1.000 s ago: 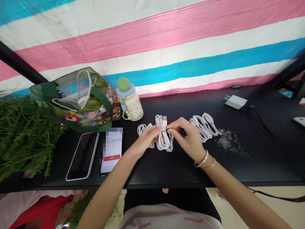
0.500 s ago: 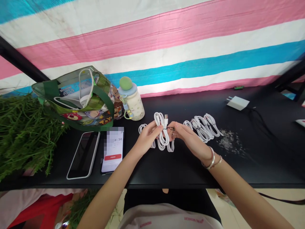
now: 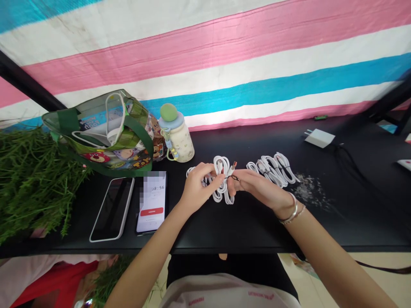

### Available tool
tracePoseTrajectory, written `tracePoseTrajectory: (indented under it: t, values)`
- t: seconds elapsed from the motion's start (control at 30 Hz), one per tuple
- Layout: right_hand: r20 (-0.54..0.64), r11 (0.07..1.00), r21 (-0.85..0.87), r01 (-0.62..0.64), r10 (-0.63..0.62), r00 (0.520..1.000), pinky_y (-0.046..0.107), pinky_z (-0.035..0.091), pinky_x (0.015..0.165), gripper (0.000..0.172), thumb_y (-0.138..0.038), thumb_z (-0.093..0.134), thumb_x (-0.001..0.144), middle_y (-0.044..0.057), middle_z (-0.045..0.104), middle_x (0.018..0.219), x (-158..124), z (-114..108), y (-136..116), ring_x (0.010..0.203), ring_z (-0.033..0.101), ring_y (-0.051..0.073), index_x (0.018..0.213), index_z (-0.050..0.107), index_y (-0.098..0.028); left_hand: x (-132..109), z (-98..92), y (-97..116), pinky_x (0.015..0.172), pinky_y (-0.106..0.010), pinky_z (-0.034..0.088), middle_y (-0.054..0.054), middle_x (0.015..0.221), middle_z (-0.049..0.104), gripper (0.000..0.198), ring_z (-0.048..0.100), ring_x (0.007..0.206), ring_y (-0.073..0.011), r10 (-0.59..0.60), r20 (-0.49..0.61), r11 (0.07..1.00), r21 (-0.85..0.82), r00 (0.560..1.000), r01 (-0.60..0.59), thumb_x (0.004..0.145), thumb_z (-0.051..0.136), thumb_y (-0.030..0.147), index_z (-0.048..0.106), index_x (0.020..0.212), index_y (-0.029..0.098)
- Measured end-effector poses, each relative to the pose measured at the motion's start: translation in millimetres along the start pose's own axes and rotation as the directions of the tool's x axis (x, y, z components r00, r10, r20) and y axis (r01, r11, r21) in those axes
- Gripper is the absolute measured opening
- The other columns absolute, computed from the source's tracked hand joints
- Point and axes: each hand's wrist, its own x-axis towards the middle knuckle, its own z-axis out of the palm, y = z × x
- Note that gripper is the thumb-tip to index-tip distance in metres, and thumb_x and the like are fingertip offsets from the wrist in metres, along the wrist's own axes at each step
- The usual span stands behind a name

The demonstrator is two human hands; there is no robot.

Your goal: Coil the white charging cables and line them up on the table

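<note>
My left hand [image 3: 201, 188] grips a coiled white USB cable [image 3: 220, 182] at its middle, with the metal-tipped plug [image 3: 233, 166] sticking up and to the right. My right hand [image 3: 258, 187] comes in from the right, and its fingertips pinch a thin black tie [image 3: 233, 177] against the coil. Part of the bundle is hidden behind my left fingers. A smaller loop of white cable [image 3: 191, 170] shows left of my left hand. Several more bundled white cables [image 3: 272, 170] lie just beyond my right hand.
A black table [image 3: 208, 231] holds a phone [image 3: 112, 209], a second phone showing a timer [image 3: 152, 204], a cartoon-print bag [image 3: 105, 132], a cream bottle [image 3: 176, 136], a white charger [image 3: 319, 138], and scattered pale specks [image 3: 310, 188]. Green foliage [image 3: 32, 179] fills the left side.
The coil has tilted, and its plug now leans right instead of pointing straight up. My right hand has flattened and turned, and its bracelets have shifted a little to the right.
</note>
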Motion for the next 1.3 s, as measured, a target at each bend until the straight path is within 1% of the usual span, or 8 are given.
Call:
tracePoseTrajectory:
  t: [0.17,0.37,0.57,0.8,0.93,1.07,1.17,1.3]
  values:
    - [0.047,0.998,0.052,0.028,-0.031,0.998,0.029,0.045,0.067,0.036,-0.051,0.063,0.075,-0.002,0.055,0.063,-2,-1,-4,0.059,0.052,0.011,0.064,0.062,-0.016,1,-1.9,-2,0.071,-0.029,0.046,-0.003,0.073,0.065,0.015,0.055,0.076,-0.0169,0.121,-0.016,0.987,0.113,0.993,-0.118,0.081,0.054,0.027,0.063,0.074,0.018]
    - [0.028,0.996,0.083,0.017,-0.020,0.999,0.029,0.045,0.069,0.030,-0.045,0.063,0.076,-0.003,0.053,0.066,-2,-1,-2,0.063,0.053,0.011,0.066,0.058,-0.017,1,-0.9,-2,0.070,-0.028,0.045,-0.004,0.077,0.065,0.015,0.055,0.076,-0.0170,0.160,-0.033,0.970,0.190,0.987,-0.151,0.083,0.052,0.026,0.060,0.074,0.018]
    - [0.022,0.993,-0.012,0.118,-0.118,0.993,0.028,0.044,0.066,0.037,-0.052,0.063,0.076,-0.004,0.049,0.063,0,1,-2,0.059,0.050,0.010,0.066,0.056,-0.018,0,-0.4,-4,0.068,-0.026,0.043,-0.002,0.074,0.062,0.016,0.055,0.072,-0.0160,0.035,-0.001,0.988,0.149,0.999,-0.035,0.084,0.051,0.028,0.062,0.078,0.018]
    - [-0.009,0.921,-0.300,0.247,-0.262,0.965,0.026,0.040,0.055,0.039,-0.057,0.057,0.079,-0.005,0.051,0.048,0,4,-1,0.047,0.047,0.010,0.070,0.053,-0.020,2,-1.5,-4,0.070,-0.026,0.044,-0.001,0.076,0.066,0.023,0.057,0.071,-0.0148,-0.137,0.104,0.990,-0.030,0.985,0.141,0.084,0.050,0.035,0.065,0.084,0.018]
    - [-0.052,0.769,-0.561,0.308,-0.404,0.913,0.025,0.038,0.050,0.027,-0.043,0.054,0.085,-0.004,0.053,0.048,-2,8,0,0.044,0.048,0.011,0.071,0.052,-0.021,3,-0.8,-7,0.068,-0.025,0.045,-0.001,0.076,0.065,0.029,0.057,0.071,-0.0148,-0.184,0.152,0.975,-0.100,0.971,0.201,0.084,0.049,0.040,0.065,0.089,0.016]
    - [0.008,0.459,-0.805,0.377,-0.626,0.780,0.027,0.039,0.056,0.021,-0.032,0.052,0.087,-0.003,0.054,0.049,-2,8,3,0.049,0.050,0.013,0.070,0.055,-0.021,2,-0.8,-9,0.069,-0.025,0.045,-0.001,0.074,0.062,0.031,0.056,0.072,-0.0146,-0.218,0.176,0.958,-0.151,0.960,0.245,0.085,0.050,0.044,0.063,0.083,0.016]
    - [0.087,0.283,-0.878,0.385,-0.698,0.711,0.029,0.040,0.059,0.025,-0.032,0.049,0.090,-0.001,0.055,0.052,-1,6,5,0.051,0.050,0.014,0.068,0.057,-0.022,2,-1.3,-8,0.070,-0.025,0.046,-0.001,0.078,0.062,0.028,0.057,0.075,-0.0145,-0.238,0.204,0.932,-0.228,0.950,0.282,0.085,0.051,0.042,0.062,0.087,0.015]
    - [0.147,0.135,-0.923,0.361,-0.742,0.654,0.030,0.037,0.058,0.028,-0.031,0.046,0.092,0.001,0.060,0.057,0,6,7,0.051,0.048,0.014,0.068,0.060,-0.023,3,-1.7,-5,0.072,-0.025,0.047,-0.002,0.082,0.063,0.027,0.059,0.079,-0.0147,-0.258,0.214,0.904,-0.291,0.942,0.314,0.084,0.053,0.039,0.062,0.092,0.015]
